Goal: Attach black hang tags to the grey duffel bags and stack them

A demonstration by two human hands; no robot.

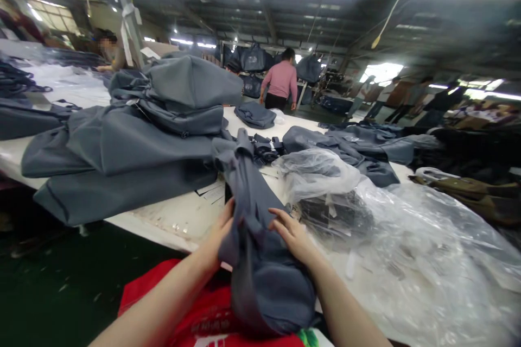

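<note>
The person holds a grey cloth bundle (260,260) with both hands, right at the near edge of the long white table (175,216). The left hand (220,238) presses on the left side of the bundle, with its fingers bent around the cloth. The right hand (291,235) lies on the right side of the bundle, with its fingers spread flat on the cloth and not closed tight. The bottom of the bundle hangs off the table edge, against the person's red shirt (195,314). The top of the bundle stretches up over the table, away from the person. Just to the right of the bundle is a big heap of clear plastic bags (391,249), and something dark sits inside the plastic. To the left of the bundle, farther back on the table, is a tall pile of grey cloth pieces (134,140). Behind the bundle lie some dark straps (264,149), and past them a small folded grey piece (255,114). More grey cloth (350,149) lies behind the plastic bags. Far behind the table, a person in a pink top (280,83) stands facing away.
</note>
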